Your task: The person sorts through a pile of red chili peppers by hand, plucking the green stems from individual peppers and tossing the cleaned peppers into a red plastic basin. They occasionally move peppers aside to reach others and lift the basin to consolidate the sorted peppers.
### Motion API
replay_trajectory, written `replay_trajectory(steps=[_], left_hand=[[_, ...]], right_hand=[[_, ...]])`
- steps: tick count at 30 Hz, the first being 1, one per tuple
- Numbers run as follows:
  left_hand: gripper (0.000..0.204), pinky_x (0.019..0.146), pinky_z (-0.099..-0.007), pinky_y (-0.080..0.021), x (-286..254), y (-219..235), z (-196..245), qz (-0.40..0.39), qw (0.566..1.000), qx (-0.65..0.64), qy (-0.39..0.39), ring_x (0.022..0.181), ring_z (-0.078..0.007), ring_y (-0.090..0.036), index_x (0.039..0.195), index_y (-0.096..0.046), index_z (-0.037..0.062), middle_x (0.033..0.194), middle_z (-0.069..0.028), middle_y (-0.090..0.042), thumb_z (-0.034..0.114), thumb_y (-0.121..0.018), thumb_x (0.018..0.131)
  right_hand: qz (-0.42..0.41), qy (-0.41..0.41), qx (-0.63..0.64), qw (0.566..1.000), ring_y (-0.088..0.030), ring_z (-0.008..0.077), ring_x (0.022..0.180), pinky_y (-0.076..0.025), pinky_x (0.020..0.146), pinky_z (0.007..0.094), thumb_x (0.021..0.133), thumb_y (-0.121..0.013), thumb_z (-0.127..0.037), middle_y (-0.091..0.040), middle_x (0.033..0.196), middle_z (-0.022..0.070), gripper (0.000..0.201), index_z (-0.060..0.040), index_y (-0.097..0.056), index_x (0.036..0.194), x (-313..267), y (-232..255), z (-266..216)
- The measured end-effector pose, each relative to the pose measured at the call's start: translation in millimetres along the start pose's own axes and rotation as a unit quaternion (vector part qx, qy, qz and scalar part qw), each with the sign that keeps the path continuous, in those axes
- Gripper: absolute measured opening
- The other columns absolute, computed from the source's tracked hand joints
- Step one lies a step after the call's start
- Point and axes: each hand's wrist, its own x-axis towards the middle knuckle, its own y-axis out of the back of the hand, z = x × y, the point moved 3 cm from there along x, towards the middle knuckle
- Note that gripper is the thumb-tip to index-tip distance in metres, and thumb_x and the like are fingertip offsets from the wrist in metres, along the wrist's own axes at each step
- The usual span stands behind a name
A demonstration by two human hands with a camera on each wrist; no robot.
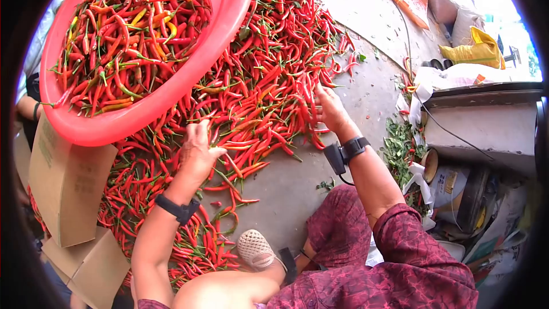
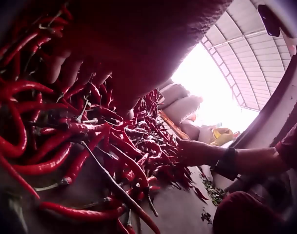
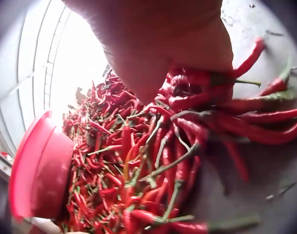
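Red chili peppers lie in a wide heap on the floor, some with green stems. The left hand rests on the heap's near side, its thumb out to the side; in the left wrist view its fingertips reach down among the peppers. At the heap's right edge, the right hand holds several peppers; the right wrist view shows peppers bunched beneath its palm, stems sticking out. A pink-red basin full of red, orange and yellowish peppers is tilted at the upper left.
Cardboard boxes stand below the basin. One shoe is on the floor near the heap. Green leaves, a cable and a grey box-like structure are on the right. A yellow sack lies farther back.
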Motion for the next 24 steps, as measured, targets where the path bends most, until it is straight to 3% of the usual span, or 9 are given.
replay_trajectory(steps=[1,4,6,14,15,17,20,21,24], left_hand=[[0.084,0.092,-0.0441,-0.046,5,-6,4,0.016,0.998,-0.015,-0.063,0.111,-0.0386,-0.052,0.132,-0.041,0.0062,0.123,-0.0189,-0.049,0.015,-0.085,0.061],[0.087,0.091,-0.0441,-0.046,1,-20,4,0.02,1.0,-0.009,-0.003,0.113,-0.0387,-0.051,0.133,-0.04,0.0064,0.123,-0.0188,-0.049,0.014,-0.085,0.059],[0.084,0.09,-0.0449,-0.047,1,-24,-5,0.027,1.0,-0.001,-0.009,0.112,-0.0392,-0.052,0.13,-0.042,0.006,0.124,-0.0175,-0.049,0.012,-0.085,0.059],[0.044,0.079,-0.0366,-0.053,-9,-31,-30,0.024,0.992,-0.12,0.01,0.093,-0.0296,-0.063,0.109,-0.055,0.0027,0.103,-0.0154,-0.062,-0.01,-0.06,0.067],[0.047,0.078,-0.0336,-0.053,-12,-34,-37,0.035,0.989,-0.142,0.0,0.095,-0.0257,-0.064,0.111,-0.055,0.0021,0.105,-0.0144,-0.062,-0.012,-0.059,0.067],[0.052,0.078,-0.0289,-0.054,-16,-34,-48,0.025,0.982,-0.187,-0.003,0.096,-0.0184,-0.064,0.117,-0.054,0.0006,0.107,-0.0121,-0.064,-0.017,-0.055,0.068],[0.04,0.077,-0.0292,-0.052,-24,-21,-71,0.02,0.975,-0.216,0.046,0.085,-0.0148,-0.065,0.11,-0.058,0.0003,0.097,-0.0088,-0.066,-0.013,-0.053,0.072],[0.036,0.074,-0.0342,-0.051,-30,-13,-83,-0.006,0.978,-0.175,0.114,0.082,-0.0236,-0.066,0.106,-0.06,0.0029,0.089,-0.0158,-0.066,-0.009,-0.053,0.072],[0.036,0.071,-0.0354,-0.051,-53,4,-89,-0.009,0.988,-0.099,0.116,0.08,-0.0246,-0.065,0.106,-0.059,0.0025,0.088,-0.0148,-0.063,-0.008,-0.059,0.072]], right_hand=[[-0.021,-0.015,0.013,1.0,-0.062,0.0169,0.07,-0.047,0.053,0.0292,0.086,-0.063,-0.051,-0.063,0.088,0.0075,0.056,-0.0071,-0.052,0.12,3,-2,-2],[0.055,0.06,-0.171,0.982,-0.059,0.0141,0.07,-0.047,0.055,0.029,0.086,-0.065,-0.049,-0.063,0.088,0.0064,0.052,-0.0041,-0.055,0.111,10,-18,1],[-0.041,0.106,-0.172,0.978,-0.055,0.0113,0.072,-0.047,0.061,0.0294,0.085,-0.069,-0.042,-0.063,0.086,0.003,0.045,-0.0009,-0.059,0.101,31,-18,20],[-0.131,0.099,-0.1,0.981,-0.058,0.0085,0.071,-0.052,0.066,0.029,0.081,-0.073,-0.015,-0.063,0.084,-0.001,0.03,-0.0068,-0.06,0.107,-61,-100,39],[-0.14,0.106,-0.189,0.966,-0.062,0.0157,0.079,-0.053,0.075,0.034,0.079,-0.074,-0.018,-0.065,0.088,0.0053,0.037,-0.0067,-0.06,0.11,-78,-114,45],[-0.074,0.297,-0.37,0.877,-0.059,0.031,0.106,-0.049,0.089,0.04,0.078,-0.074,-0.021,-0.063,0.11,0.0177,0.047,-0.0035,-0.057,0.118,-105,-149,64],[-0.27,0.325,-0.305,0.853,-0.061,0.0305,0.103,-0.05,0.088,0.0392,0.073,-0.078,-0.016,-0.064,0.101,0.0163,0.047,-0.0059,-0.06,0.116,-142,-171,48],[-0.224,0.329,-0.324,0.858,-0.063,0.0285,0.096,-0.05,0.084,0.0392,0.072,-0.078,-0.014,-0.065,0.095,0.0154,0.041,-0.0049,-0.063,0.109,-140,-165,34],[-0.014,0.392,-0.403,0.827,-0.067,0.0259,0.079,-0.051,0.074,0.04,0.071,-0.077,-0.018,-0.067,0.082,0.0118,0.024,-0.0048,-0.068,0.089,-79,-126,-6]])
